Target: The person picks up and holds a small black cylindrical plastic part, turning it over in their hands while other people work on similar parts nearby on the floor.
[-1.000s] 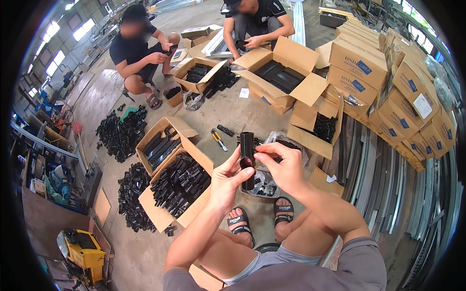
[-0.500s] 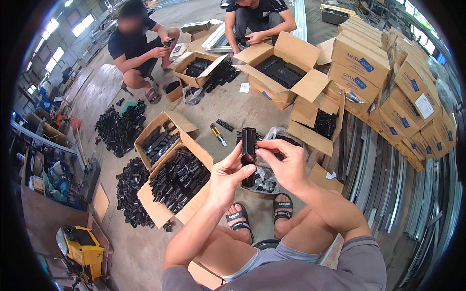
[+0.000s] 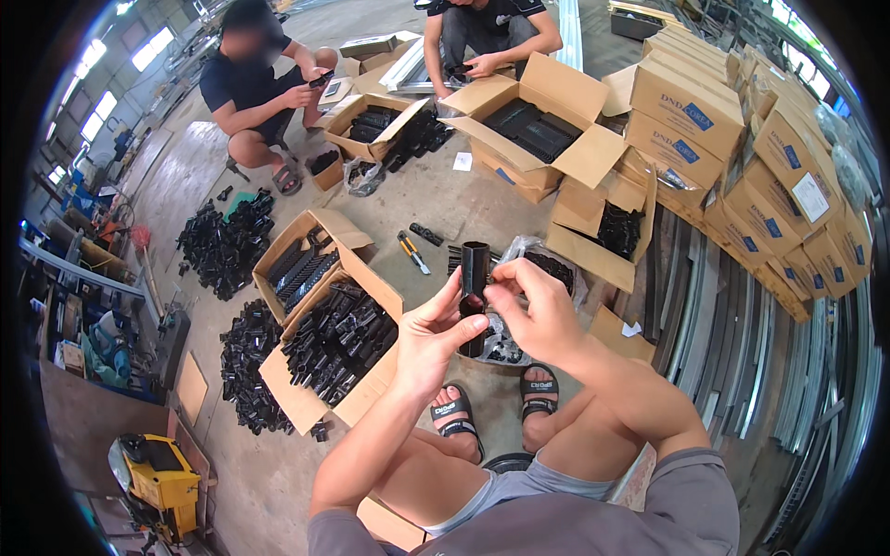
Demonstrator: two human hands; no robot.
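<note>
Upright in front of me is a glossy black tubular fitting (image 3: pixel 475 264), its open end facing up. My left hand (image 3: pixel 429 338) is closed round its lower part, thumb across the front. At the fitting's right side my right hand (image 3: pixel 538 310) is closed, its fingertips pinched against the tube; anything between them is too small to make out. Behind and below my hands sits a bag-lined container of small black parts (image 3: pixel 505 345). To the left stands an open carton (image 3: pixel 371 394) full of loose black fittings, with another carton (image 3: pixel 264 246) of neatly lined-up fittings behind it.
Heaps of black fittings (image 3: pixel 227 243) lie on the floor at left. A yellow utility knife (image 3: pixel 414 252) lies ahead. Two people (image 3: pixel 255 93) squat at the far side among open cartons (image 3: pixel 528 167). Stacked boxes (image 3: pixel 686 111) and metal profiles (image 3: pixel 714 324) line the right.
My right fingers have shifted slightly against the tube's side and curled in more. My left hand keeps its hold. The view has moved a little.
</note>
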